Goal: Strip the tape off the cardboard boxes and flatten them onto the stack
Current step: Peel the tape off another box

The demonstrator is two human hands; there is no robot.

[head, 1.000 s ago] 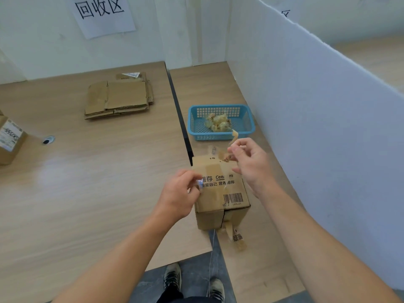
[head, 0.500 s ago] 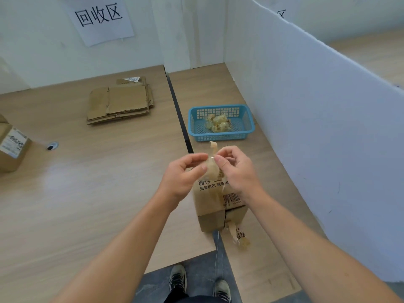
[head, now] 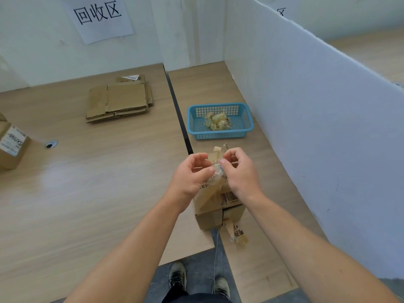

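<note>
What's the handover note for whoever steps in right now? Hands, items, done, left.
Left hand: pinches the tape strip above the box.
Right hand: pinches the same strip.
Box: upright over the seam between left table and right table, not flattened; a loose tape tail hangs off its front.
Blue basket: beyond the box, holds tape wads.
Flattened stack: far on the left table.
Second box: left edge, unflattened.
Done: some boxes flattened, top tape partly peeled.
Left: likely drop the strip in the basket, pull the tail, flatten this box, stack it, then the second box.
</note>
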